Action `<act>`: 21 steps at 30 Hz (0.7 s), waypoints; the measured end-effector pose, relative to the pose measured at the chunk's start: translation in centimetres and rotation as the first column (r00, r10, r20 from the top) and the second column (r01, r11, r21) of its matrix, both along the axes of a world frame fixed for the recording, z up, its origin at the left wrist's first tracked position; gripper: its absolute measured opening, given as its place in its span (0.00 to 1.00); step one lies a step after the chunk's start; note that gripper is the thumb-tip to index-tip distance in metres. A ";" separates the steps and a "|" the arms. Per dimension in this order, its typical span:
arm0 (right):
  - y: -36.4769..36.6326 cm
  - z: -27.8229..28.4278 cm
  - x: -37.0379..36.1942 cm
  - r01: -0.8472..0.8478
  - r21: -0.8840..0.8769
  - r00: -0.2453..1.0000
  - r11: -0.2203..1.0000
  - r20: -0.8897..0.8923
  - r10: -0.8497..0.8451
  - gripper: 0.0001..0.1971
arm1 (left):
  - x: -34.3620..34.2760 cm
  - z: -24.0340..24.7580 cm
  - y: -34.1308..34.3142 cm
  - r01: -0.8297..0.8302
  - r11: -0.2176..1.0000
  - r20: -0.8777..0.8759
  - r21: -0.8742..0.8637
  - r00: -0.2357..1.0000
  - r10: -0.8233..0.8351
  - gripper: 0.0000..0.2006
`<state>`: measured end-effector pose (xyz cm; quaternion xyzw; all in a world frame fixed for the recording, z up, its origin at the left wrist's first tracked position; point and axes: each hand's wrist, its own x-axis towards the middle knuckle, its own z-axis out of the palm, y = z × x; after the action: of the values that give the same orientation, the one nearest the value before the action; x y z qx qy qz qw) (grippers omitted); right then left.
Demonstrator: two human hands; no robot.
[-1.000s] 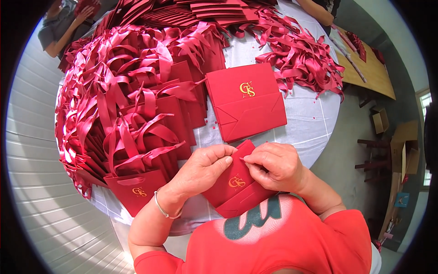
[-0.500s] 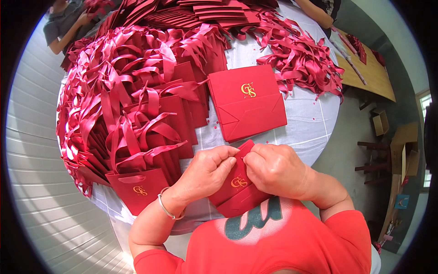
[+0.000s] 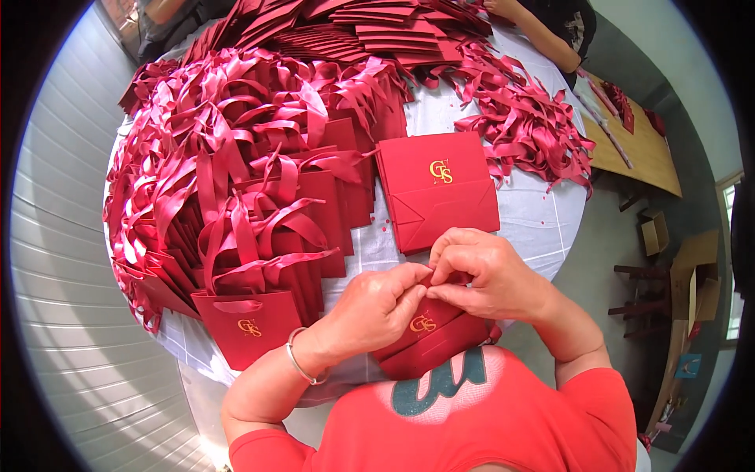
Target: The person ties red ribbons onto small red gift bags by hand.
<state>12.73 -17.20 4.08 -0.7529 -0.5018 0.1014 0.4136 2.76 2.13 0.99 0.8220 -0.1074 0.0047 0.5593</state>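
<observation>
A small red paper gift bag (image 3: 431,333) with a gold emblem is held tilted against my chest. My left hand (image 3: 376,305) pinches its upper edge between thumb and forefinger; a silver bangle circles that wrist. Against these fingertips, at the same edge, my right hand (image 3: 486,274) is closed in a pinch. What lies between the right fingertips is too small and covered to make out. Just beyond my hands lies a short stack of flat red bags (image 3: 440,177). To the left stands a finished-looking bag (image 3: 248,329) with a ribbon handle.
Many bags with satin ribbon handles (image 3: 212,149) crowd the table's left side. Loose ribbons (image 3: 535,130) are heaped at the far right of the white tablecloth (image 3: 543,228). Flat red bags (image 3: 314,39) pile at the back. A co-worker's arm (image 3: 543,35) reaches in there.
My right hand has moved up and turned, its fist loosening into a fingertip pinch. The left hand stays near the bag's edge. The view has shifted slightly.
</observation>
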 end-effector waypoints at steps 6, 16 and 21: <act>0.8 3.9 2.5 -0.109 -0.274 0.952 0.956 -0.306 0.020 0.07 | -0.8 0.7 -1.4 -0.213 0.958 0.263 0.191 0.951 0.159 0.07; 5.4 4.5 5.5 -0.653 -0.585 0.679 0.481 -0.733 0.030 0.13 | -2.0 1.6 -2.9 -0.327 0.889 0.567 0.321 0.818 0.096 0.13; 4.6 4.1 4.8 -0.567 -0.593 0.661 0.572 -0.741 -0.113 0.17 | -1.8 1.7 -2.9 -0.308 0.898 0.547 0.314 0.832 0.094 0.14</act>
<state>17.51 -12.57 8.15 -0.6726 -0.3030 0.6513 0.1781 0.98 -0.78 2.67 0.8909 -0.1639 0.2646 0.3308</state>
